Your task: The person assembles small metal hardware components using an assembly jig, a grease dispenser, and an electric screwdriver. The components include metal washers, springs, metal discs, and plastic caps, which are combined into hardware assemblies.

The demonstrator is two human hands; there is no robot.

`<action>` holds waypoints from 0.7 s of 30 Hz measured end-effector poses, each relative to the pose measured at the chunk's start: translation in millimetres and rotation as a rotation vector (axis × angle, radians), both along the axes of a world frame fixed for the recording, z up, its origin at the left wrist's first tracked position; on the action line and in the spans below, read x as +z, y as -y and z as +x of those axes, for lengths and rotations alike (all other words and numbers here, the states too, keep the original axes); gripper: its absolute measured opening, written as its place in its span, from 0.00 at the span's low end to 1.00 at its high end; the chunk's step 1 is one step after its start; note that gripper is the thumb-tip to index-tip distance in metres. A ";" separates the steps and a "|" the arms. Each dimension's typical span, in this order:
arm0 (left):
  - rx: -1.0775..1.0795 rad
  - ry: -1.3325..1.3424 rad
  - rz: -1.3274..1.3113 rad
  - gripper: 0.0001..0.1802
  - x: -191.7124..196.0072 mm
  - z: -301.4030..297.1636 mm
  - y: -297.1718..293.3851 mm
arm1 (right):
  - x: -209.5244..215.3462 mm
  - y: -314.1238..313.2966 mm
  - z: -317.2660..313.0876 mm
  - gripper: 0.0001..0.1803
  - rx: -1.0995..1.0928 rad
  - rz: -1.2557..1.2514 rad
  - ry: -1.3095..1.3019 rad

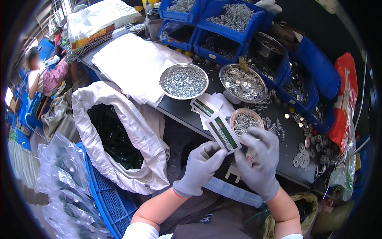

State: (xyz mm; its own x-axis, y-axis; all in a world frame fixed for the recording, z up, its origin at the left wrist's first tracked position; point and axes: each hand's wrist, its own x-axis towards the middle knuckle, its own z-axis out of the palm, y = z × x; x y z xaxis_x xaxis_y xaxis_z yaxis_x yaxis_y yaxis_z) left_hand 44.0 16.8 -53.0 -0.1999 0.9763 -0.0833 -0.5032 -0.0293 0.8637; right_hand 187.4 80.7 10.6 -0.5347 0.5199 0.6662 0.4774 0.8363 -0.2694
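Observation:
Both my hands wear grey gloves. My left hand (201, 167) is closed, its thumb and fingers pinching the lower edge of a green and white printed card (223, 134). Close by on its right is my right hand (260, 161), with fingers bent and spread apart, slightly blurred; nothing shows in it. Its fingertips are by the rim of a small bowl of screws (245, 122). More cards (211, 102), green-printed and white, lie on the dark bench behind the held one. Two steel bowls stand farther back, one of nuts or washers (184, 81), one of flat washers (243, 83).
Blue bins (227, 20) of small hardware line the back. Loose washers (302, 157) and springs (277, 129) lie at the right, near a red bag (344, 95). A white woven sack (119, 135) stands open at the left, beside a blue crate (107, 199). Another person (49, 75) is far left.

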 end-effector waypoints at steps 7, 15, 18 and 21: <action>0.090 -0.274 0.068 0.03 -8.0 29.0 25.6 | -16.6 29.9 25.1 0.15 0.073 -0.297 -0.043; 0.011 -1.062 0.420 0.03 0.0 30.0 49.1 | -27.9 48.0 53.8 0.12 0.118 -0.279 -0.039; 0.001 -0.760 0.218 0.03 -7.1 39.4 59.8 | -35.3 56.1 59.0 0.10 0.126 -0.413 -0.123; -0.079 -0.738 0.256 0.06 -13.6 38.5 66.0 | -41.2 65.3 63.9 0.09 0.174 -0.728 -0.290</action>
State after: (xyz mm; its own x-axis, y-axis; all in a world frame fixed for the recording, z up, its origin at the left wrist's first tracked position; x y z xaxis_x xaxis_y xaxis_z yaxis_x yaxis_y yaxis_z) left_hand 82.4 -49.2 -66.7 -0.0455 0.9608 0.2735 0.1893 -0.2606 0.9467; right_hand 251.2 15.4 -30.6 -0.5057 0.8026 0.3166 0.1834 0.4585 -0.8695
